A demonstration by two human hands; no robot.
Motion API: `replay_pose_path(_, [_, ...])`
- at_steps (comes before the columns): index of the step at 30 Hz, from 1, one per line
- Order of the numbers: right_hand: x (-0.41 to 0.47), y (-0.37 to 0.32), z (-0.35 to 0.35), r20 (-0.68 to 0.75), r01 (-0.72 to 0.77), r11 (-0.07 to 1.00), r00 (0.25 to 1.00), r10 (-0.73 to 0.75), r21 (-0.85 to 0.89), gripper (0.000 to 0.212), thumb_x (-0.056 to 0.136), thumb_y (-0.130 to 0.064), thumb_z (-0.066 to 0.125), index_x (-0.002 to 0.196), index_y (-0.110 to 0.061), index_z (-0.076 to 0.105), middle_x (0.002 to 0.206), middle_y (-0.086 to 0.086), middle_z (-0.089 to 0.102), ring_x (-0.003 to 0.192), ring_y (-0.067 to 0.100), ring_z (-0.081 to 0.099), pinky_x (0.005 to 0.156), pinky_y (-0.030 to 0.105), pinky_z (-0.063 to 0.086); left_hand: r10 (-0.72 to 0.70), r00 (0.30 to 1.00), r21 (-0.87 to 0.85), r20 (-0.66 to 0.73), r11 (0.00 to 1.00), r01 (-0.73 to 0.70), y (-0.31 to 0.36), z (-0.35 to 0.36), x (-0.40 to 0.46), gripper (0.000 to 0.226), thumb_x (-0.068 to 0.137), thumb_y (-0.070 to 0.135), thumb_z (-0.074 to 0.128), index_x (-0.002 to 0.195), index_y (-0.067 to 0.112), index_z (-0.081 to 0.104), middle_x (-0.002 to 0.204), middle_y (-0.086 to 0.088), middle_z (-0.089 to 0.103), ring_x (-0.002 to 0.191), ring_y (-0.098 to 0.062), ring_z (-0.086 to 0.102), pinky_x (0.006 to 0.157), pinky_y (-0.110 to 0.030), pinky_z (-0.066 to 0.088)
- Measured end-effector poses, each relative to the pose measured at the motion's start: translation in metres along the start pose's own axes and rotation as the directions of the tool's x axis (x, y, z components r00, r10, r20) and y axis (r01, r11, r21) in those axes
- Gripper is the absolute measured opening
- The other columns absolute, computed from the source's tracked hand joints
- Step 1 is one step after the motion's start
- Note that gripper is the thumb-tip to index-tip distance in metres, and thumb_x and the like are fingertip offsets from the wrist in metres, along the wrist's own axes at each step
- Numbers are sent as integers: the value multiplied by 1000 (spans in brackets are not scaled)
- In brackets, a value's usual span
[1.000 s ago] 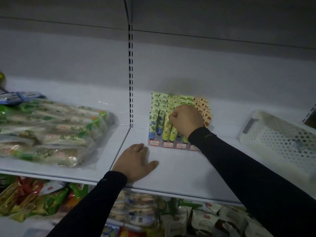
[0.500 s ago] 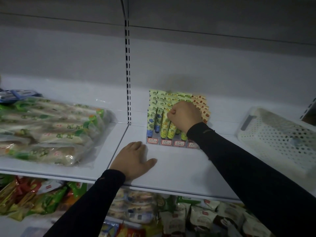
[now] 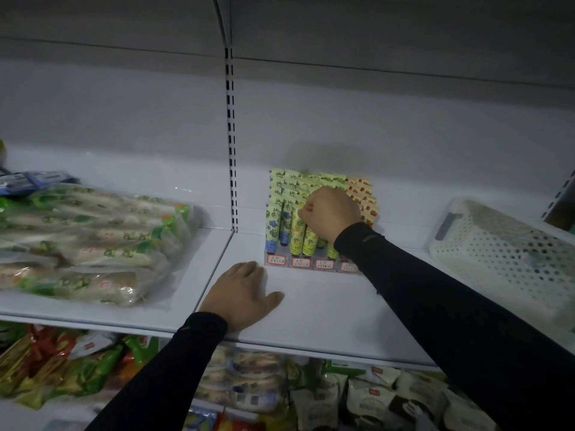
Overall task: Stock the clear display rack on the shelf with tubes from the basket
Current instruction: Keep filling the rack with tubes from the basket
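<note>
My right hand (image 3: pixel 329 213) is fisted against the clear plastic display rack (image 3: pixel 306 263) at the back of the white metal shelf (image 3: pixel 326 309), fingers curled at the upright green-and-yellow printed tubes (image 3: pixel 297 233); can't tell if it grips one or just presses the row. Left hand (image 3: pixel 244 293) lies flat on the shelf just in front of the rack, fingers relaxed, holding nothing. White perforated plastic basket (image 3: pixel 497 253) sits well to the right; contents not visible. Risks, my read: fist pushing the packed rows could tip neighbouring tubes or slide the light rack backward. Bagged bread packs (image 3: pixel 81 244) on the left aren't involved.
</note>
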State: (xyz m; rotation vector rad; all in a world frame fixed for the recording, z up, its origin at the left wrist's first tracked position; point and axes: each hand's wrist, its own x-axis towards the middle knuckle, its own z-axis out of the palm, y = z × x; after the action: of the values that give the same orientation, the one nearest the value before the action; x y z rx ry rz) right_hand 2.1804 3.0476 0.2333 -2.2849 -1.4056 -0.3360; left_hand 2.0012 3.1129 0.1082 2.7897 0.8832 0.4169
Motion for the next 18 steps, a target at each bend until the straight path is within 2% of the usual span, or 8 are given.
replay_pose_path(6, [1, 1, -2, 27, -3, 1000, 1000, 3, 9, 38, 87, -23, 57, 52, -16, 44, 50, 1, 39, 45, 19, 39, 51, 26, 43, -12, 1000, 6, 11, 1000, 12, 4, -3, -2, 66, 92, 63, 45, 129, 9, 53, 139, -5, 49, 132, -18, 37, 108, -27, 26])
replay_pose_path(11, [1, 6, 0, 32, -16, 999, 999, 14, 37, 42, 85, -23, 55, 49, -18, 33, 51, 0, 29, 47, 19, 31, 49, 25, 30, -12, 999, -2, 35, 1000, 12, 3, -4, -3, 78, 82, 74, 33, 124, 13, 55, 135, -3, 51, 128, -17, 40, 107, -28, 29])
replay_pose_path(15, [1, 4, -2, 32, -29, 999, 999, 28, 33, 44, 85, -21, 55, 48, -18, 31, 48, -1, 26, 44, 17, 26, 46, 23, 25, -6, 1000, 2, 13, 1000, 6, 1, -2, -1, 67, 90, 65, 44, 128, 11, 54, 138, -4, 50, 131, -18, 38, 108, -28, 27])
replay_pose_path(18, [1, 3, -3, 29, -36, 999, 999, 35, 23, 45, 85, -20, 56, 48, -17, 32, 47, -2, 25, 42, 16, 25, 43, 22, 23, -2, 1000, -3, 22, 1000, 2, 1, -3, -2, 78, 83, 74, 33, 125, 12, 55, 135, -3, 51, 128, -17, 39, 107, -29, 29])
